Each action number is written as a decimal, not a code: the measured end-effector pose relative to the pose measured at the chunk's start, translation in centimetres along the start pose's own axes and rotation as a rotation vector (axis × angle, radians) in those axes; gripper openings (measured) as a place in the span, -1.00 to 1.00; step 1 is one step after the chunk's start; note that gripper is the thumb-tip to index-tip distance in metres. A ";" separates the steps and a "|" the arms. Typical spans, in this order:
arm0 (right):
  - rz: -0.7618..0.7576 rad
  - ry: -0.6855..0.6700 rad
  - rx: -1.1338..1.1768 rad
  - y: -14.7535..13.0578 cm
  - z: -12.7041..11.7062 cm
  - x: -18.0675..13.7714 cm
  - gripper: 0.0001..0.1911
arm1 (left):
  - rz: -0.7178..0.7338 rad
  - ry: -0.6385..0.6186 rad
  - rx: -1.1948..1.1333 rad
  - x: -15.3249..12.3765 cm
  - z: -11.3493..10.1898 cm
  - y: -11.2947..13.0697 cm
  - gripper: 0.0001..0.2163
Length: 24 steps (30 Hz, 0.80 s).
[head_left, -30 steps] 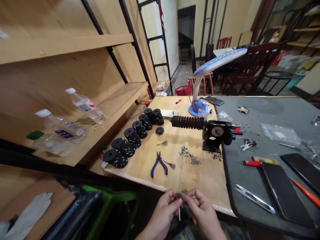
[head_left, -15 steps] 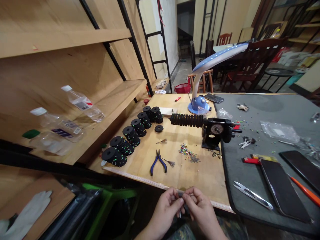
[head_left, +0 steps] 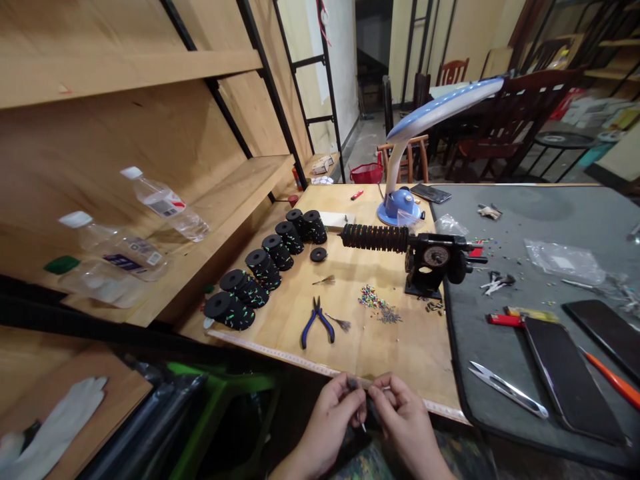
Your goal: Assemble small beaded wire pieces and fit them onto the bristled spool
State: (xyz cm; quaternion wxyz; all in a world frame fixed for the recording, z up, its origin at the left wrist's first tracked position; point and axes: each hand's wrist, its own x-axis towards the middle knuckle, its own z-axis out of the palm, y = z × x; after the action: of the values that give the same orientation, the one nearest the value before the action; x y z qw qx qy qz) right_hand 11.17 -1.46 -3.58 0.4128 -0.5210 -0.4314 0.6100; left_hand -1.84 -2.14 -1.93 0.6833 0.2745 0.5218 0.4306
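At the table's front edge, my left hand [head_left: 333, 420] is closed in a pinch. A small dark piece [head_left: 353, 384] shows above its fingertips and a thin pale tip [head_left: 364, 427] pokes out below; whether they are one thing I cannot tell. Close beside it, my right hand [head_left: 404, 421] is also pinched, its grip hidden by the fingers. Beyond the hands lie blue-handled pliers [head_left: 318, 324], small colourful beads [head_left: 369, 297], a heap of tiny grey metal pieces [head_left: 389, 315] and two bundles of fine strands, one bundle [head_left: 342, 324] right of the pliers.
Black foam spools [head_left: 263, 268] line the left side. A black hand-cranked winder [head_left: 429, 260] with a ribbed roll stands behind the beads, near a blue lamp [head_left: 400, 205]. Thread snips [head_left: 509, 390] and a phone [head_left: 570, 380] lie on the grey mat. Bottles [head_left: 165, 207] occupy the shelf.
My hands' fingertips have parted slightly, and the dark piece now shows above my left fingers. The pale tip below stands out more. Things on the table stay put; the view has shifted a little.
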 end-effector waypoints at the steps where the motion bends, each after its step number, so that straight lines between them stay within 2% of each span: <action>1: -0.030 0.003 -0.042 0.0 -0.2 -0.1 -0.49 | -0.004 0.009 -0.004 0.0 0.0 -0.1 -0.75; 5: -0.128 -0.028 -0.181 0.1 -0.6 -0.5 -0.55 | -0.026 0.026 -0.034 0.1 -0.1 -0.4 -0.74; 11: -0.176 -0.074 -0.315 0.5 -0.8 -0.6 -0.62 | -0.058 0.036 -0.120 0.1 -0.1 -0.3 -0.71; 18: -0.107 -0.028 -0.175 0.0 -0.5 0.0 -0.58 | -0.009 -0.036 -0.057 0.0 -0.5 -0.6 -0.74; 24: -0.022 -0.066 -0.060 -0.1 -0.3 0.6 -0.57 | 0.021 -0.063 -0.036 0.2 -0.5 -0.5 -0.74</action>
State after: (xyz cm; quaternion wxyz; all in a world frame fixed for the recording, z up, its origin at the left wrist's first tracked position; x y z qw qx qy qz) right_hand 11.37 -0.81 -3.64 0.3892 -0.5079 -0.4686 0.6091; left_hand -2.15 -2.25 -2.55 0.6999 0.2812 0.4891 0.4380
